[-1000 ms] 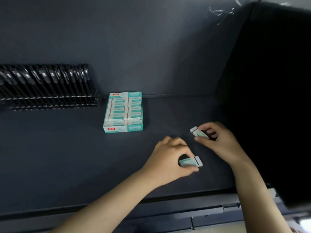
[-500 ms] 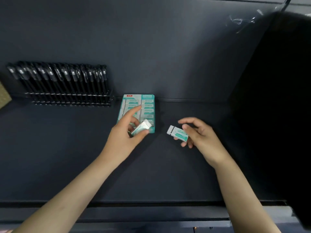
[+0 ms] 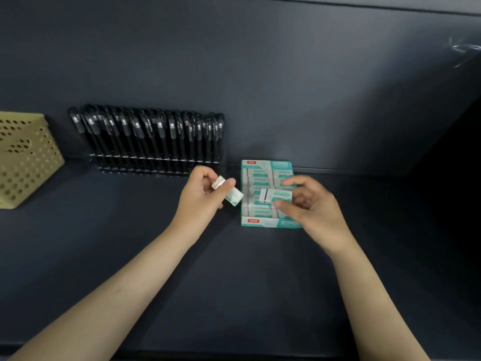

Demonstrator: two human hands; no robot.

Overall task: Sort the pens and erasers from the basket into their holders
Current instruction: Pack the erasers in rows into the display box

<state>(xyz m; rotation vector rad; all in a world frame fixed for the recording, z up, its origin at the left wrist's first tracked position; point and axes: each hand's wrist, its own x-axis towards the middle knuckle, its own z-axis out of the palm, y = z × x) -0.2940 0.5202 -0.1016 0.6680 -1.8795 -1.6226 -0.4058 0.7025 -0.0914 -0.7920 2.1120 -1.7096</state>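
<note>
A teal-and-white eraser box [image 3: 260,222] lies on the dark shelf, packed with several erasers in rows. My right hand [image 3: 309,207] pinches a teal-sleeved eraser [image 3: 275,195] right over the box's middle rows. Just left of the box, my left hand [image 3: 200,198] grips a second eraser [image 3: 229,192], held tilted with its white end up. A clear rack with several black pens [image 3: 153,140] stands against the back wall to the left. The yellow perforated basket [image 3: 23,158] is at the far left edge.
A dark wall rises directly behind the rack and box. A dark side panel [image 3: 442,178] closes off the right. The shelf's front edge [image 3: 234,353] runs along the bottom, under both forearms.
Both hands carried their erasers from the near right of the shelf up to the eraser box. My right hand now holds its eraser over the box. The view shifted left, revealing the basket.
</note>
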